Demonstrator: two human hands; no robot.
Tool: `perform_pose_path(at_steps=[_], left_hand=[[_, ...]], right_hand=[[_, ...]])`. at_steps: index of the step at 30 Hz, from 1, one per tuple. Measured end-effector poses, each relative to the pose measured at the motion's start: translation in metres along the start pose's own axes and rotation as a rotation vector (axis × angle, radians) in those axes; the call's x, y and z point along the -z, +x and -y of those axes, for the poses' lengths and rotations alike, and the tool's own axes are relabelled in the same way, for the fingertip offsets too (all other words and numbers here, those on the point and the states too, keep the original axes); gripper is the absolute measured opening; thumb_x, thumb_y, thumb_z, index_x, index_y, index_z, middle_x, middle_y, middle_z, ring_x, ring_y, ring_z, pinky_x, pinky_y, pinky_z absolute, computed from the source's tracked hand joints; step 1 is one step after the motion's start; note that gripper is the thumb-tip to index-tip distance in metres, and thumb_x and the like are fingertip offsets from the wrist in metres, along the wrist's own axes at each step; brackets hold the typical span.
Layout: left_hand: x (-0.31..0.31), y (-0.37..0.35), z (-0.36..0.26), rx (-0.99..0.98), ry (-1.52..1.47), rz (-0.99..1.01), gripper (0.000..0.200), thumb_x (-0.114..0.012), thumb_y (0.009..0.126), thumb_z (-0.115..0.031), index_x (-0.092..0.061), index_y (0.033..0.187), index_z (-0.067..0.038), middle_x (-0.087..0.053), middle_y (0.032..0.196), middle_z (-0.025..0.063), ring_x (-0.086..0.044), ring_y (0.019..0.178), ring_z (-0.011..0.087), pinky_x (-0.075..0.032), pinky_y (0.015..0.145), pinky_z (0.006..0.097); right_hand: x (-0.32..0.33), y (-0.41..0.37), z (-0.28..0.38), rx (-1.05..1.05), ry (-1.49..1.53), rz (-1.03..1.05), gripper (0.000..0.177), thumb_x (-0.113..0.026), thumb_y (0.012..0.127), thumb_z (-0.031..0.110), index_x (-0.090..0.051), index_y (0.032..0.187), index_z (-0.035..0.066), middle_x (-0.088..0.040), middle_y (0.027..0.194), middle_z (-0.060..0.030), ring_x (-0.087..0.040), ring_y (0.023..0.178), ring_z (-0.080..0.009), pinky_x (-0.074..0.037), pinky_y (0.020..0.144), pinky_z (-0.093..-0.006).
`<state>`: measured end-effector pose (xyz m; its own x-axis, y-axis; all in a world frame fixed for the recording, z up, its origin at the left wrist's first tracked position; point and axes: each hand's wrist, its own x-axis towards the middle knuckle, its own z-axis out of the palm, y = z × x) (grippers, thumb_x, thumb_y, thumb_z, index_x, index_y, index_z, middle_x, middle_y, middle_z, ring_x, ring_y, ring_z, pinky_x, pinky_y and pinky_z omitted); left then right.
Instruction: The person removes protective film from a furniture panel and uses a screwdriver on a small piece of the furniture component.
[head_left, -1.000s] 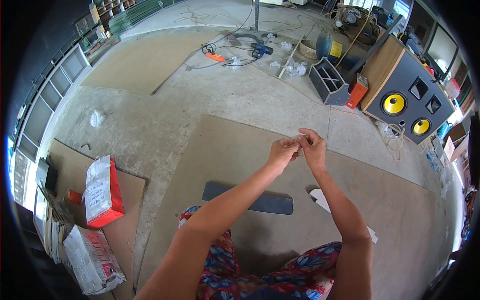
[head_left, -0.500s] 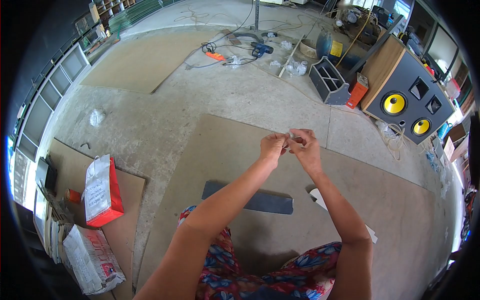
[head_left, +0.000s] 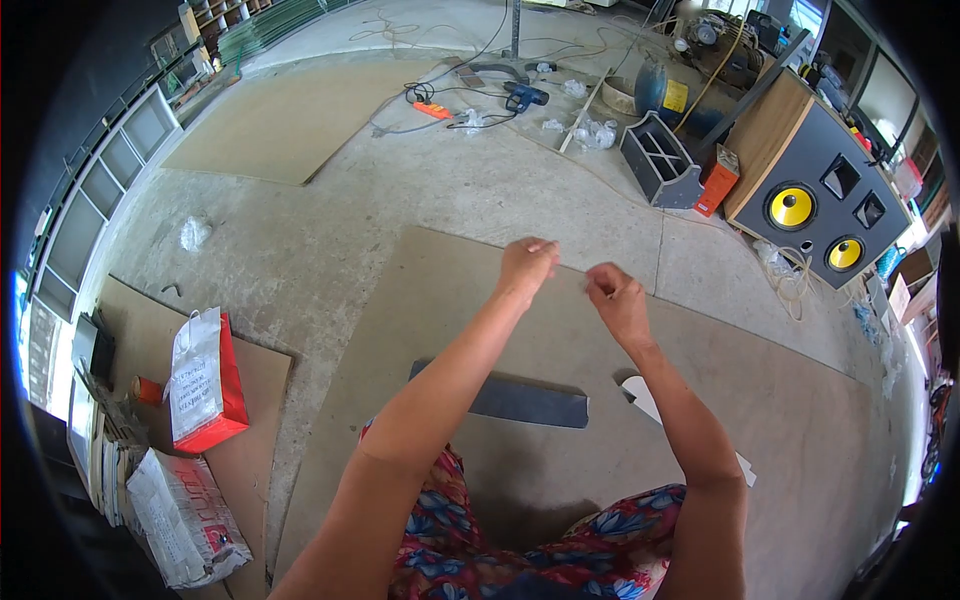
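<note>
**Hands raised and apart over the brown board**

Far left: a grey shelf frame (head_left: 95,200) lies along the edge of the concrete floor (head_left: 300,240). Nearer you on that side, a red-and-white bag (head_left: 205,385) stands upright on a smaller sheet, with a crumpled sack (head_left: 180,520) lying just below it.

Centre: the brown board (head_left: 440,300) lies flat on the floor and fills most of the space in front of your knees. The dark grey strip (head_left: 520,401) rests on it, lengthwise across your view, partly hidden behind your left forearm.

Your left hand (head_left: 527,262) is held up above the far edge of the board, fingers clenched into a loose fist. Your right hand (head_left: 615,292) is just beside it but not touching, fingers also curled shut with the tips pressed together. Whether either hand pinches something thin cannot be made out. Neither hand touches the board or the strip.

Right of the strip, a white cut-out piece (head_left: 640,393) lies on the board, partly behind your right forearm.

Far right, beyond the board: a grey divided box (head_left: 655,160), an orange box (head_left: 717,180) touching it, then a speaker cabinet (head_left: 815,190) with two yellow cones.
</note>
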<state>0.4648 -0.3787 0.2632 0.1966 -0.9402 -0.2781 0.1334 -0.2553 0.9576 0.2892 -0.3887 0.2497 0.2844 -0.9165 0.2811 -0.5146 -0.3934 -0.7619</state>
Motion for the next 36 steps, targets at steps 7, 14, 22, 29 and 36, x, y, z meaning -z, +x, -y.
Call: perform_pose_path(at_steps=[7, 14, 22, 29, 36], left_hand=[[0.024, -0.001, -0.013, 0.019, -0.157, -0.13, 0.021, -0.058, 0.081, -0.026, -0.061, 0.097, -0.014, -0.066, 0.092, 0.0016, -0.059, 0.077, 0.0117, -0.038, 0.072, 0.0302], [0.026, 0.003, -0.014, -0.064, -0.243, -0.147, 0.02, -0.056, 0.082, -0.024, -0.062, 0.097, -0.013, -0.066, 0.092, 0.0015, -0.058, 0.077, 0.0112, -0.038, 0.071, 0.0295], [0.031, 0.006, -0.013, -0.075, -0.274, -0.193, 0.017, -0.052, 0.084, -0.018, -0.062, 0.095, -0.01, -0.066, 0.089, 0.0022, -0.059, 0.072, 0.0104, -0.037, 0.059, 0.0243], [0.03, 0.015, -0.001, -0.055, -0.267, -0.181, 0.016, -0.052, 0.085, -0.017, -0.061, 0.095, -0.009, -0.066, 0.088, 0.0038, -0.059, 0.07, 0.0099, -0.036, 0.055, 0.0222], [0.026, 0.02, 0.014, -0.014, -0.158, -0.162, 0.019, -0.056, 0.084, -0.022, -0.06, 0.098, -0.01, -0.066, 0.088, 0.0043, -0.06, 0.068, 0.0113, -0.039, 0.056, 0.0232]], right_hand=[[-0.055, -0.053, -0.062, -0.32, -0.344, 1.344, 0.012, -0.064, 0.073, 0.016, -0.067, 0.081, 0.008, -0.065, 0.073, -0.0036, -0.06, 0.066, -0.014, -0.05, 0.057, -0.0282], [-0.061, -0.037, -0.083, -0.313, -0.47, 1.462, 0.017, -0.065, 0.073, 0.018, -0.068, 0.087, 0.01, -0.066, 0.079, -0.0038, -0.061, 0.066, -0.0148, -0.051, 0.058, -0.0287], [0.099, 0.187, -0.015, 0.238, 0.005, -0.254, 0.069, -0.052, 0.071, -0.006, -0.037, 0.136, 0.009, -0.033, 0.141, -0.0199, -0.047, 0.119, -0.0303, -0.042, 0.094, -0.0336], [0.087, 0.116, -0.031, 0.148, -0.068, 0.144, 0.032, -0.053, 0.079, 0.001, -0.059, 0.111, 0.001, -0.065, 0.093, -0.0084, -0.063, 0.075, -0.0142, -0.048, 0.066, -0.0278], [0.064, -0.02, -0.106, -0.247, -0.17, 0.528, 0.022, -0.057, 0.08, 0.013, -0.066, 0.097, 0.002, -0.066, 0.077, -0.0075, -0.063, 0.072, -0.0151, -0.049, 0.064, -0.029]])
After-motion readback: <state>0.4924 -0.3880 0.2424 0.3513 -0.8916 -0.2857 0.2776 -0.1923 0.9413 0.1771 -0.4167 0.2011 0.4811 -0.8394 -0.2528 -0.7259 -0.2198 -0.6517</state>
